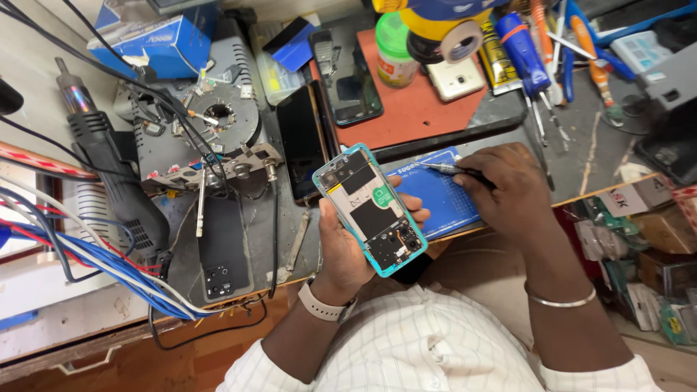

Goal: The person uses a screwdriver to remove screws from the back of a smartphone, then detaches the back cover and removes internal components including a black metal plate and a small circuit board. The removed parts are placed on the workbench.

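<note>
My left hand (348, 243) holds an opened phone (369, 208) with a teal frame, its back off and the inner boards and a green sticker showing. A light wristband sits on that wrist. To the right, my right hand (501, 189) grips a thin metal tool (441, 168), likely tweezers or a small screwdriver, with its tip pointing left over a blue cutting mat (444, 199). The tool tip is a short way right of the phone's top edge and does not touch it. A metal bangle circles my right wrist.
A dark phone back cover (225, 250) lies left of my hand. Behind it stand a hot-air gun (109, 163), a round metal fixture (221, 116) and tangled cables. Two dark phones (301, 141) lie on a red mat (425, 101). Screwdrivers (526, 62) are at the back right.
</note>
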Motion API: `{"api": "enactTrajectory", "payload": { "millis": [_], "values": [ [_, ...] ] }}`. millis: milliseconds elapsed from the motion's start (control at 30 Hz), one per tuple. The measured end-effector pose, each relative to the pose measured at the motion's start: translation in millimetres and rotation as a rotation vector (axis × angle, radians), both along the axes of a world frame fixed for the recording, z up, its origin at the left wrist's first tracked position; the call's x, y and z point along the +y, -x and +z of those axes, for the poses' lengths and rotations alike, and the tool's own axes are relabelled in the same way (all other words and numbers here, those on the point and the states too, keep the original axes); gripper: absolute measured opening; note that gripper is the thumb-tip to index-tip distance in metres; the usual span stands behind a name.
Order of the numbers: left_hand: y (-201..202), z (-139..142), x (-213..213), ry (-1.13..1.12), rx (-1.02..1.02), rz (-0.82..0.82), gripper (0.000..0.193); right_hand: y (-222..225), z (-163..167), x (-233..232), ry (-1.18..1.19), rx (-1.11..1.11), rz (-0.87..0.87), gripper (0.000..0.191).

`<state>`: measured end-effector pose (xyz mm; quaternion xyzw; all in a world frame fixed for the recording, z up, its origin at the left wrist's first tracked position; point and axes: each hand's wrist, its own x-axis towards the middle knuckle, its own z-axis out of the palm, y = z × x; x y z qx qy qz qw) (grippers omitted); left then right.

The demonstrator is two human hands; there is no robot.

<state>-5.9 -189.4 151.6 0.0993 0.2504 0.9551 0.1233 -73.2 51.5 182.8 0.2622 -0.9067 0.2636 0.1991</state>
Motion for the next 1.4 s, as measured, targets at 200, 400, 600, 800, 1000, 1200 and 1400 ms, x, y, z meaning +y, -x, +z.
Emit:
{"api": "enactTrajectory", "payload": {
  "millis": [200, 400, 600, 800, 1000, 1200, 1400],
  "values": [
    [5.3, -10.9, -2.3, -0.018, -0.007, 0.017, 0.107, 5.4, -12.8, 1.1, 0.047, 0.005, -0.002, 0.009],
    [7.1, -14.1, -7.2, -0.095, -0.164, 0.184, 0.104, 6.4, -17.3, 2.2, 0.039, 0.0, 0.001, 0.019],
    [11.2, -18.2, -10.2, -0.059, -0.201, 0.252, 0.102, 11.0, -32.5, 3.4, 0.069, 0.014, -0.106, 0.017],
    [16.2, -23.0, -7.8, -0.067, -0.184, 0.227, 0.098, 16.5, -48.8, 8.5, 0.097, 0.075, -0.394, 0.019],
    [21.5, -30.7, -6.3, -0.047, -0.143, 0.197, 0.096, 18.5, -58.0, 9.6, 0.152, 0.112, -0.351, 0.021],
    [27.7, -34.3, -4.6, -0.073, -0.162, 0.102, 0.094, 15.9, -51.6, 6.0, 0.172, 0.204, -0.327, 0.018],
    [29.0, -38.1, 4.2, 0.119, -0.1, 0.186, 0.052, -18.1, -18.4, -28.9, 0.578, -0.236, -0.094, 0.023]
  ]
}}
